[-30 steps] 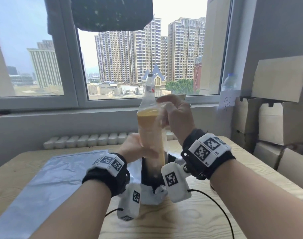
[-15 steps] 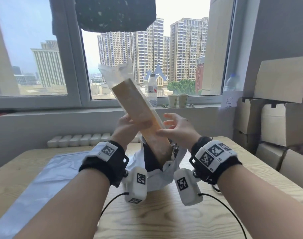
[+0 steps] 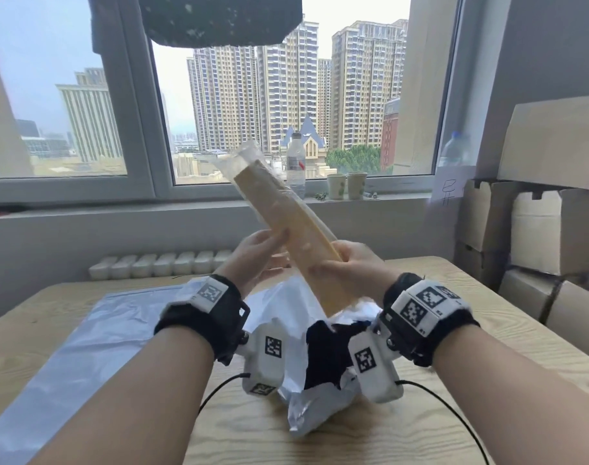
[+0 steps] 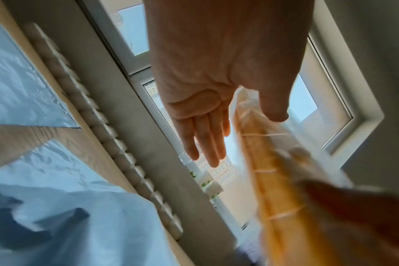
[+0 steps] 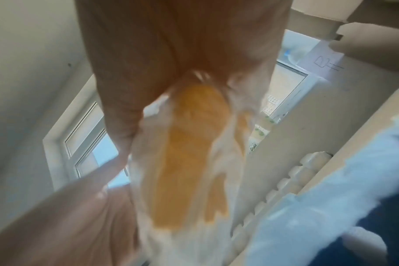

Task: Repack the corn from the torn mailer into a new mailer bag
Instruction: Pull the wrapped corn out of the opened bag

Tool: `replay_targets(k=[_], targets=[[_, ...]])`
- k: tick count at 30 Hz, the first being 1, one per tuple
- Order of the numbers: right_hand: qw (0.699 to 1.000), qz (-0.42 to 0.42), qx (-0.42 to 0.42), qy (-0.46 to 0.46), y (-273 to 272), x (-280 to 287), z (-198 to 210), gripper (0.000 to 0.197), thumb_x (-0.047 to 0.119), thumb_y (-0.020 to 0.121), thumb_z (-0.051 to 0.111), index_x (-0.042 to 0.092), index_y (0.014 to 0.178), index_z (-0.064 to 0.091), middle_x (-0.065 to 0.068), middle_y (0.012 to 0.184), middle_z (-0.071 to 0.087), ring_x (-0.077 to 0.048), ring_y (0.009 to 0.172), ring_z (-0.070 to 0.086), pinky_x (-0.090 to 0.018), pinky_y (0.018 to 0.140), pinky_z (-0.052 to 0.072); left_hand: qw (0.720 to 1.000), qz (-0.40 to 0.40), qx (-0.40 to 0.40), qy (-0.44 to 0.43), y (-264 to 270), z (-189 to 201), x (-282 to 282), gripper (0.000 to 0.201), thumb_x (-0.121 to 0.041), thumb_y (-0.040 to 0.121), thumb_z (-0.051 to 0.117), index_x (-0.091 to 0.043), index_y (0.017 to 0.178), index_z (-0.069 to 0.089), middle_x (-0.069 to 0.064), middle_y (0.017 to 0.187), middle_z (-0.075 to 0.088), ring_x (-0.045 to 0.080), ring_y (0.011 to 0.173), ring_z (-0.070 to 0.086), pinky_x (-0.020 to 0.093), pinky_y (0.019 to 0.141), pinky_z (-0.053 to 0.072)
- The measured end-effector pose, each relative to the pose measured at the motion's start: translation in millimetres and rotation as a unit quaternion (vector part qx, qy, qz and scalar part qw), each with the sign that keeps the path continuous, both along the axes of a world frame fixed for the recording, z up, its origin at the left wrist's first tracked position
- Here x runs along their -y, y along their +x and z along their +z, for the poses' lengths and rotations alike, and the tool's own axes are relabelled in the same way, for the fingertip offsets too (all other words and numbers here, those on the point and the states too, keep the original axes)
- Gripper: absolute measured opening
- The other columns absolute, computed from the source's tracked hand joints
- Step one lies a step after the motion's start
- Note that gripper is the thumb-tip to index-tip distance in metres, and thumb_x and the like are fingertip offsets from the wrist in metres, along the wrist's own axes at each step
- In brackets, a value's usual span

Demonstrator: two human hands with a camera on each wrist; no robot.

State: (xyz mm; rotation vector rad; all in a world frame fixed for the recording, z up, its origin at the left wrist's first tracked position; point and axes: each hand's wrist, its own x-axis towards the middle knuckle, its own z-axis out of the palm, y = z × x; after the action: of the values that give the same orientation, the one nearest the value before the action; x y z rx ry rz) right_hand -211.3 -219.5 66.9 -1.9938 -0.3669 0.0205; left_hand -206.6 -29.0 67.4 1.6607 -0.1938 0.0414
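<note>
A corn cob [image 3: 286, 226] in a clear vacuum pack hangs tilted over the table, its top end leaning up and left. My right hand [image 3: 335, 261] grips its lower part, and in the right wrist view the corn [image 5: 189, 147] runs out from that palm. My left hand [image 3: 274, 238] lies against the corn's left side, and the left wrist view shows its fingers [image 4: 205, 140] straight beside the corn [image 4: 269, 171] with the thumb touching the pack. The torn mailer [image 3: 316, 380], white with a dark inside, sits crumpled under my wrists. The new mailer bag [image 3: 85, 337] lies flat and grey on the left.
A wooden table [image 3: 487, 330] carries everything. Along its back edge runs a row of white blocks [image 3: 158, 265]. On the window sill stand a water bottle [image 3: 294, 162] and two paper cups [image 3: 346, 185]. Cardboard boxes [image 3: 534, 229] are stacked at the right.
The corn has come up out of the torn mailer and tipped over to the upper left. My right hand left its top and took hold lower down. My left hand's fingers straightened.
</note>
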Motion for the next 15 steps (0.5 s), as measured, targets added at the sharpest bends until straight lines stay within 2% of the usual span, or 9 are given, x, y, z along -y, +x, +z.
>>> replay_targets(k=[2,5,7,9,11,13,14,15], targets=[[0.998,-0.039,0.003,0.055,4.3,7.5,3.9,0.039,0.018,0.082,0.069,0.008,0.117,0.056,-0.01,0.101,0.068,-0.021,0.081,0.067,-0.031,0.067,0.057,0.998,0.005,-0.03,0.058,0.5,-9.5,3.8,0.052,-0.05,0.092,0.049,-0.015,0.131,0.052,0.004,0.123,0.065,0.021,0.111,0.063,0.042,0.101,0.046],[0.99,-0.115,0.022,0.078,10.3,24.1,6.3,0.045,0.022,0.084,0.066,0.011,0.124,0.049,-0.007,0.105,0.064,-0.021,0.085,0.065,-0.033,0.068,0.055,0.987,0.006,-0.061,0.147,0.5,-27.2,10.7,0.041,-0.036,0.097,0.05,-0.014,0.132,0.052,0.006,0.127,0.062,0.021,0.112,0.062,0.039,0.1,0.047],[0.983,-0.176,0.039,0.036,14.7,39.4,3.9,0.05,0.028,0.086,0.061,0.014,0.13,0.043,-0.004,0.108,0.061,-0.021,0.089,0.062,-0.033,0.068,0.052,0.976,-0.007,-0.08,0.204,2.5,-38.4,12.9,0.038,-0.028,0.096,0.055,-0.015,0.132,0.053,0.006,0.127,0.061,0.021,0.113,0.061,0.036,0.098,0.047],[0.98,-0.195,0.027,0.004,18.1,54.9,-2.0,0.056,0.031,0.084,0.06,0.018,0.133,0.036,-0.003,0.11,0.057,-0.022,0.089,0.061,-0.034,0.069,0.052,0.965,-0.015,-0.09,0.247,6.5,-45.9,13.2,0.039,-0.024,0.094,0.058,-0.017,0.132,0.054,0.006,0.126,0.061,0.02,0.114,0.06,0.033,0.093,0.048],[0.981,-0.193,-0.009,-0.017,21.5,67.2,-13.2,0.062,0.028,0.081,0.063,0.021,0.134,0.033,-0.004,0.112,0.056,-0.021,0.088,0.061,-0.037,0.073,0.053,0.958,-0.024,-0.101,0.268,12.8,-52.0,12.8,0.039,-0.023,0.092,0.061,-0.019,0.131,0.055,0.005,0.126,0.061,0.019,0.113,0.059,0.028,0.084,0.048],[0.972,-0.219,-0.03,-0.085,27.4,76.1,-30.5,0.066,0.024,0.079,0.063,0.023,0.136,0.031,-0.003,0.111,0.056,-0.02,0.087,0.059,-0.036,0.076,0.052,0.953,-0.036,-0.111,0.28,18.8,-58.3,12.3,0.039,-0.023,0.091,0.063,-0.022,0.129,0.056,0.005,0.128,0.062,0.018,0.112,0.058,0.024,0.076,0.046],[0.961,-0.238,-0.028,-0.137,30.8,79.6,-40.2,0.067,0.025,0.079,0.062,0.026,0.137,0.029,-0.003,0.111,0.055,-0.021,0.087,0.059,-0.036,0.076,0.051,0.95,-0.043,-0.113,0.288,20.6,-61.7,12.4,0.04,-0.023,0.09,0.064,-0.024,0.129,0.056,0.004,0.13,0.061,0.017,0.112,0.058,0.025,0.079,0.046],[0.949,-0.253,-0.02,-0.19,33.6,81.8,-49.0,0.066,0.025,0.078,0.06,0.03,0.137,0.029,-0.003,0.112,0.054,-0.022,0.088,0.059,-0.036,0.077,0.05,0.945,-0.051,-0.115,0.302,22.5,-65.6,12.9,0.042,-0.025,0.088,0.066,-0.026,0.129,0.056,0.003,0.133,0.059,0.015,0.113,0.058,0.027,0.088,0.047]])
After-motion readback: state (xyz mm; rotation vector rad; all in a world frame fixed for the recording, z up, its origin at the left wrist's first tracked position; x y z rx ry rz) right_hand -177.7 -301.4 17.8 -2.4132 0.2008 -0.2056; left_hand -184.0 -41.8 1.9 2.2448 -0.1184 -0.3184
